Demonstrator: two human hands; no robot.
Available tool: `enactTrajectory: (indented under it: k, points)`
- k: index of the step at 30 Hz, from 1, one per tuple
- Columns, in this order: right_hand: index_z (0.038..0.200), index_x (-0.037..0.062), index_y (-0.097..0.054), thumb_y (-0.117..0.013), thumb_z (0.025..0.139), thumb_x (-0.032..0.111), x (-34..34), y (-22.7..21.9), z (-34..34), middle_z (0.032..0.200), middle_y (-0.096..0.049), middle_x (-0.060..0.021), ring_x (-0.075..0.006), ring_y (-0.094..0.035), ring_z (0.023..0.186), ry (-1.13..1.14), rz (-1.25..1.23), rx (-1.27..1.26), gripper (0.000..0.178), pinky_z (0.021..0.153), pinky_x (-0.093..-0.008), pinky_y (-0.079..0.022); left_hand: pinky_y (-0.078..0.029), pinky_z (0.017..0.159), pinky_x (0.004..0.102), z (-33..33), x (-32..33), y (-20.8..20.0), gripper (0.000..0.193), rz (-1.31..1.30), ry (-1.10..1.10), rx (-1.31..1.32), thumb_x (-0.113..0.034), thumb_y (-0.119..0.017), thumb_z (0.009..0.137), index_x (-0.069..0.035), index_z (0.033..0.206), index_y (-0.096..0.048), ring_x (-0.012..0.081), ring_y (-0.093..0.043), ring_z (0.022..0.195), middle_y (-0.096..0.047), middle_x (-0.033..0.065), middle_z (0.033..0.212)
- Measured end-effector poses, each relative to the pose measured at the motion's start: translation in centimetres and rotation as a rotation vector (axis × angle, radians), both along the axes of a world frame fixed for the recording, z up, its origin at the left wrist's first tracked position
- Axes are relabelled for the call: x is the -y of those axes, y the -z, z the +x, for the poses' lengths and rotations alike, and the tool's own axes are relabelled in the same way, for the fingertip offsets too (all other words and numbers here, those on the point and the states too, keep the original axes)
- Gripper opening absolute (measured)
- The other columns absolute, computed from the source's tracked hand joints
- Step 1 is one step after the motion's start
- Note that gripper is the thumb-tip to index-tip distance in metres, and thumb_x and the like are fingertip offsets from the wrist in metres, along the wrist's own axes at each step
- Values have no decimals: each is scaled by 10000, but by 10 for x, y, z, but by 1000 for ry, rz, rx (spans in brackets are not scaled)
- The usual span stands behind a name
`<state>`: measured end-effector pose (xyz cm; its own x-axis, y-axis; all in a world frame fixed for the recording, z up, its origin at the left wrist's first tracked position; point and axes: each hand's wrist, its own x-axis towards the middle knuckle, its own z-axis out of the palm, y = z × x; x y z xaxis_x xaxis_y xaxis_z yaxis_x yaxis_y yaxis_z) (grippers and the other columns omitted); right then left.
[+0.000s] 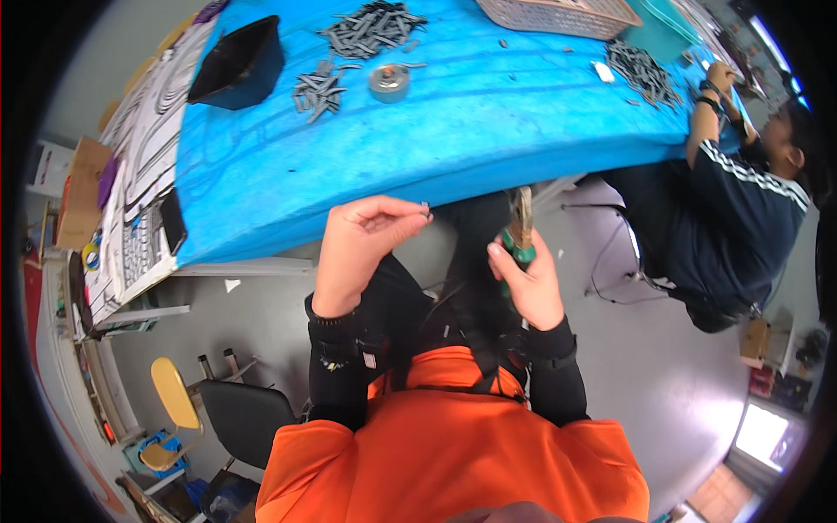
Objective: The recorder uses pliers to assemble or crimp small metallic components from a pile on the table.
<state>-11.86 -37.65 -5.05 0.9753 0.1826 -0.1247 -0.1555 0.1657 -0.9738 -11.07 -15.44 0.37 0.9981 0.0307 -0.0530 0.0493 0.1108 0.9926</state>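
My left hand is raised just off the near edge of the table, thumb and forefinger pinched together. Between the fingertips sits a small grey piece, too small to make out fully. My right hand is wrapped round the green handles of a pair of pliers, whose worn metal head points up toward the table. A gap separates the pliers from the grey piece. Farther in on the blue-covered table lie a heap of small dark grey strips and a smaller cluster of them.
A round container stands beside the strips. At the far left is a black bin. A beige basket, a teal tub and another strip pile lie right, near a seated person. A black chair stands behind left.
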Motion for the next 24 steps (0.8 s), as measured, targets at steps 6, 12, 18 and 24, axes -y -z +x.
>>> enactTrajectory:
  k: [6, 12, 18, 24]
  points:
    - [997, 40, -493, -667, 825, -16, -18, -22, 1, 876, -596, -32, -80, -538, 796, 43, 47, 172, 251, 739, -239, -456, -499, 736, 219, -12, 31, 9, 207, -31, 80, -32, 47, -677, 817, 17, 1005, -593, 110, -634, 794, -680, 82, 864]
    - [1020, 37, -463, -654, 808, -83, -16, -25, 2, 929, -608, -89, -110, -555, 819, 42, 134, 167, 309, 753, -262, -474, -487, 704, 207, -12, 38, 15, 162, 24, 80, 0, -21, -680, 832, -4, 953, -573, 78, -628, 759, -687, 48, 806]
    - [1024, 32, -463, -647, 808, -95, -15, -26, 4, 926, -610, -93, -119, -576, 826, 29, 79, 179, 311, 743, -259, -485, -482, 733, 220, -11, 41, 12, 192, 326, 128, 103, 6, -686, 825, -10, 986, -581, 89, -616, 797, -664, 41, 880]
    - [1040, 8, -449, -629, 829, -83, -15, -23, 5, 914, -609, -108, -149, -605, 824, 108, 137, 181, 292, 717, -268, -507, -481, 733, 232, -13, 45, 18, 231, 19, 210, 16, -16, -679, 837, 21, 1061, -638, 96, -622, 816, -686, 71, 911]
